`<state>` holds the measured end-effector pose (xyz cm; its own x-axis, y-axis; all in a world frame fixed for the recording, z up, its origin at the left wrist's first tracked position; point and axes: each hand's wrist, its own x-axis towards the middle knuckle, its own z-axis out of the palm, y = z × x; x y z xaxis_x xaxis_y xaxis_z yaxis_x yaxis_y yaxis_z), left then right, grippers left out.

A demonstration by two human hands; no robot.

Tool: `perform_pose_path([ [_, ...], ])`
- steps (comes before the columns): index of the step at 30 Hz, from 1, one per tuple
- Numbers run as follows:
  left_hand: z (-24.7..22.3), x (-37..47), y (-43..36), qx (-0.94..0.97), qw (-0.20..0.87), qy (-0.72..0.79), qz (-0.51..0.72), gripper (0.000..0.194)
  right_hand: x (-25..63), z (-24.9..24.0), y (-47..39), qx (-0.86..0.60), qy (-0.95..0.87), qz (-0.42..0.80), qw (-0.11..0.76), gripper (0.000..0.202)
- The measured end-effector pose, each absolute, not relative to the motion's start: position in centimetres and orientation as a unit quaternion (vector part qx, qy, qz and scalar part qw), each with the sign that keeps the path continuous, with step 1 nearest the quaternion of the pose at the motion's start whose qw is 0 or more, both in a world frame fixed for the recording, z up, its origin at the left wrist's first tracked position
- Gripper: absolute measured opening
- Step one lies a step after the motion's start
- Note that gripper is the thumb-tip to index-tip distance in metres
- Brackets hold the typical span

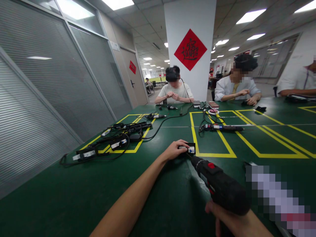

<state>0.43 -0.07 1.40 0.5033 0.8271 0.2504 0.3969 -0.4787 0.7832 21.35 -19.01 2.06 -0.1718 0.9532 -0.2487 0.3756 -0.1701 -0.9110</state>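
My right hand (pixel 223 214) is wrapped round a black cordless drill with red marks (pixel 219 184), tilted with its nose pointing forward and left. The bit's tip reaches the near edge of a small black box with a white and blue label (pixel 192 150); whether it touches is too small to tell. The fingers of my left hand (pixel 175 149) curl over the box's left end and grip it on the green table (pixel 158 197). The drill's handle is mostly hidden below its body.
Black power adapters with cables (pixel 118 143) lie in a heap to the left. A corded electric screwdriver (pixel 223 127) rests ahead to the right, another pen-like tool (pixel 159 116) farther left. A blurred-out object (pixel 276 197) is at right. People wearing headsets sit across the table.
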Motion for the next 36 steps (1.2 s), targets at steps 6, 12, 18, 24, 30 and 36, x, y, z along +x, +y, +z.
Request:
perform_pose_path([
  [6,1.4,0.5,-0.1,0.796,0.332,0.395,0.317,0.021,21.3,-0.5,-18.7,-0.559,-0.544,0.525,0.341,0.032],
  [12,1.5,0.4,-0.1,0.8,0.334,0.386,0.315,0.021,21.5,2.1,-19.0,-0.556,-0.538,0.528,0.351,0.011],
  [18,1.2,0.3,0.1,0.804,0.337,0.375,0.316,0.022,21.3,3.9,-19.3,-0.571,-0.538,0.518,0.342,0.003],
  [24,1.0,0.3,0.3,0.813,0.322,0.364,0.321,0.02,21.1,3.9,-19.4,-0.581,-0.533,0.508,0.346,0.004],
  [30,1.1,0.3,0.2,0.812,0.321,0.371,0.318,0.021,21.1,3.0,-19.3,-0.573,-0.539,0.501,0.359,0.006],
  [36,1.0,0.3,0.3,0.81,0.321,0.37,0.323,0.02,21.2,1.1,-19.1,-0.559,-0.535,0.507,0.38,0.01],
])
